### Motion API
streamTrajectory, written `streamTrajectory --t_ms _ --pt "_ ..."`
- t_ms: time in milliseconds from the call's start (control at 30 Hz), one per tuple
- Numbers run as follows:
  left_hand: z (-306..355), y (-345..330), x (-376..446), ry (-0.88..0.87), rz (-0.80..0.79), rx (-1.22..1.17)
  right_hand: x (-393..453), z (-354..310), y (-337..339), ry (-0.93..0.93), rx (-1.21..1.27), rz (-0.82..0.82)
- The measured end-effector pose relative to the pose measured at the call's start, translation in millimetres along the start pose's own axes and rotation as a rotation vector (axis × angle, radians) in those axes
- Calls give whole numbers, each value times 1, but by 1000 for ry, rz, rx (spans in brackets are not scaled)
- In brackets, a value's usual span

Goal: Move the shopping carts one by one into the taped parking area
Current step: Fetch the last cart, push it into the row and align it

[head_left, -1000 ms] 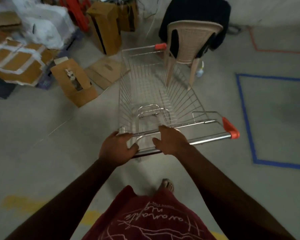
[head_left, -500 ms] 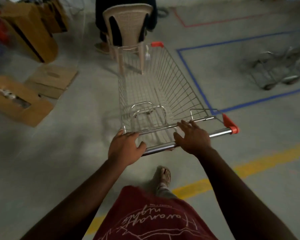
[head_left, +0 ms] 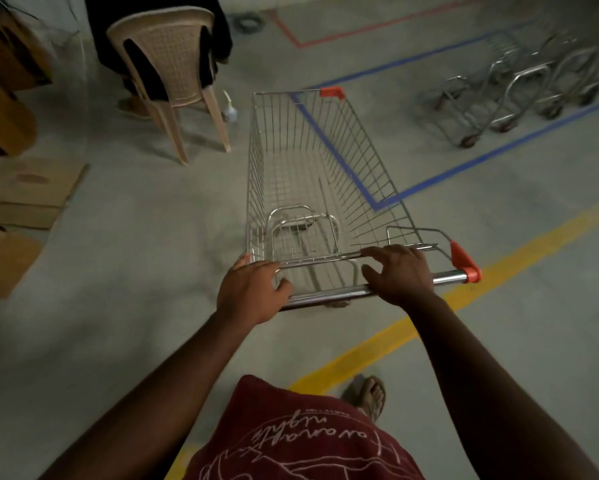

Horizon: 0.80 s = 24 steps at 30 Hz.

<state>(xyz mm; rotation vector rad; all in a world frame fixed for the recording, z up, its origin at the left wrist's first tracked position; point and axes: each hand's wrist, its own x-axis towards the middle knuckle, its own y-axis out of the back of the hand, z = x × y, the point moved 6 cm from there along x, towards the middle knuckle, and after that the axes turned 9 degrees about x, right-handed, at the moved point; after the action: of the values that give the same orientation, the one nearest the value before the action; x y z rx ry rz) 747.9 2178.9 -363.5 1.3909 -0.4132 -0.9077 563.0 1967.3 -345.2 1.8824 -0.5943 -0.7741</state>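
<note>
A wire shopping cart (head_left: pixel 312 174) with orange corner caps stands in front of me, its basket empty. My left hand (head_left: pixel 249 292) grips the left end of its chrome handle bar (head_left: pixel 447 278). My right hand (head_left: pixel 400 273) holds the bar right of centre, fingers over the basket's rear wire. The cart's nose reaches over the near-left corner of the blue taped rectangle (head_left: pixel 492 154) on the floor. Inside that rectangle, at the far right, parked carts (head_left: pixel 519 88) stand nested together.
A beige plastic chair (head_left: pixel 173 71) with dark cloth on it stands left of the cart's nose, a small bottle (head_left: pixel 229 110) beside its leg. Cardboard boxes and flat sheets (head_left: pixel 24 188) lie at the left. A yellow floor line (head_left: pixel 429 323) and red tape (head_left: pixel 360 27) cross the concrete.
The cart has swung to the right, away from the chair, and its nose now overlaps the blue tape corner. My right hand slid right along the bar. Parked carts came into view.
</note>
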Motion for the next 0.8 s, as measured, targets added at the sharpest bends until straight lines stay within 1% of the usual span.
streamTrajectory --t_ms 67,167,333,567,800 --pt "35 -1 9 -6 5 3 4 32 10 2 37 7" --pt "85 -4 27 19 20 -10 20 81 28 -7 60 -30" --pt "168 -5 62 68 29 -9 50 159 62 49 85 -35" --pt "257 -4 119 118 52 -17 101 243 101 73 80 -61" --pt "339 9 194 86 103 -32 180 319 137 89 55 -39"
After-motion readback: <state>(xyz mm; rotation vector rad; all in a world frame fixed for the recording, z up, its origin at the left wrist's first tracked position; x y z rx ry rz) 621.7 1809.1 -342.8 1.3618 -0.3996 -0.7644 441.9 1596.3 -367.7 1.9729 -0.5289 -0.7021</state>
